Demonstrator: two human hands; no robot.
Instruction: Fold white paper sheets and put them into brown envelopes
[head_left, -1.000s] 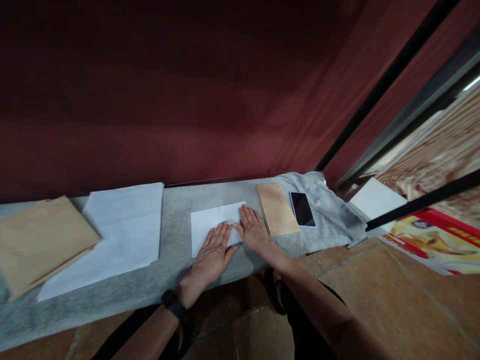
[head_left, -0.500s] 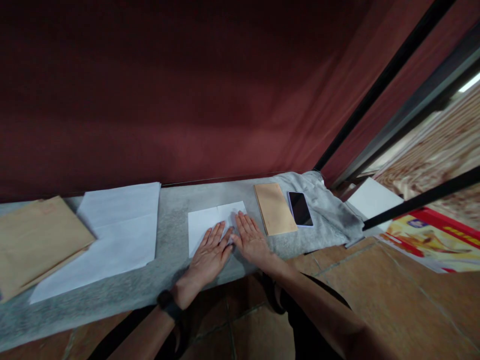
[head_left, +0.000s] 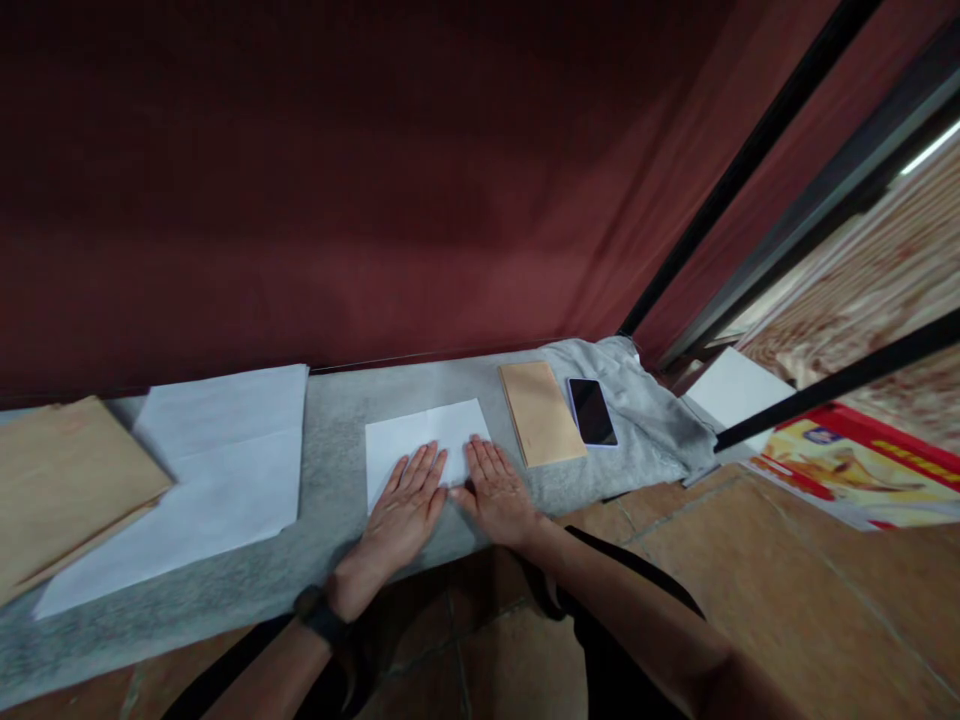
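Observation:
A folded sheet of white paper point(head_left: 420, 425) lies on the grey cloth in front of me, its near part covered by my hands. My left hand point(head_left: 409, 505) rests flat on the paper's left half, fingers stretched out. Beside it, my right hand point(head_left: 499, 490) presses flat on the right side, thumb pointing toward the left thumb. Just right of the paper is a small stack of brown envelopes point(head_left: 541, 415), and a phone point(head_left: 592, 412) with a dark screen lies beyond that.
Large white sheets point(head_left: 240, 460) lie to the left, partly under large brown envelopes point(head_left: 75, 480). Grey cloth point(head_left: 337, 430) covers the long narrow surface against a dark red wall point(head_left: 375, 200). Black bars point(head_left: 750, 175), a white board point(head_left: 739, 390) and a colourful printed box point(head_left: 862, 465) are at right.
Both hands have slid slightly down toward me over the paper, uncovering more of its upper part. The view has shifted a little, moving everything slightly left.

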